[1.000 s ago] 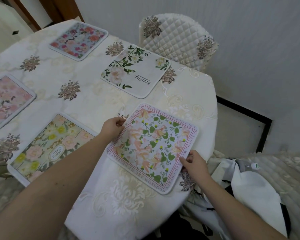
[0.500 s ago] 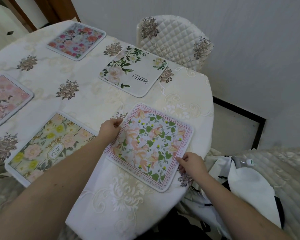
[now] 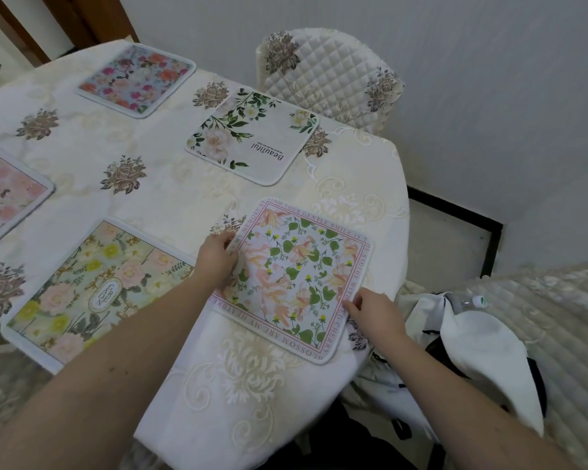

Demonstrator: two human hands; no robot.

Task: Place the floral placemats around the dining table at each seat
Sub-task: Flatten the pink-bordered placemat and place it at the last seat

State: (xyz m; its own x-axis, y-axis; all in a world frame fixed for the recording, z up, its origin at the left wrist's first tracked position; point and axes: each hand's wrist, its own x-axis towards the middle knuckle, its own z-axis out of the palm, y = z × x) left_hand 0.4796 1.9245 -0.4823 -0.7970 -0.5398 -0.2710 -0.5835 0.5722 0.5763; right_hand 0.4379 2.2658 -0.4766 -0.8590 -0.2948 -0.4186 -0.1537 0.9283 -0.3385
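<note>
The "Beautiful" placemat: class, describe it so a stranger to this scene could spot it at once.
Start at the quilted chair against the wall. On the table right before it lies the placemat. Unlike its fully patterned neighbours, it is mostly plain white, with green leaves and the word "Beautiful".

Bare cream embroidered cloth on the desk (image 3: 170, 195) runs open between the grey "Beautiful" leafy placemat (image 3: 252, 137) and the yellow-flowered "Garden" placemat (image 3: 95, 286); right of "Beautiful", a quilted white chair (image 3: 330, 76) blocks the desk edge.

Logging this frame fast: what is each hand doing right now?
Left hand: grips the left edge of the pink-bordered placemat.
Right hand: pinches the same placemat's right edge.
</note>
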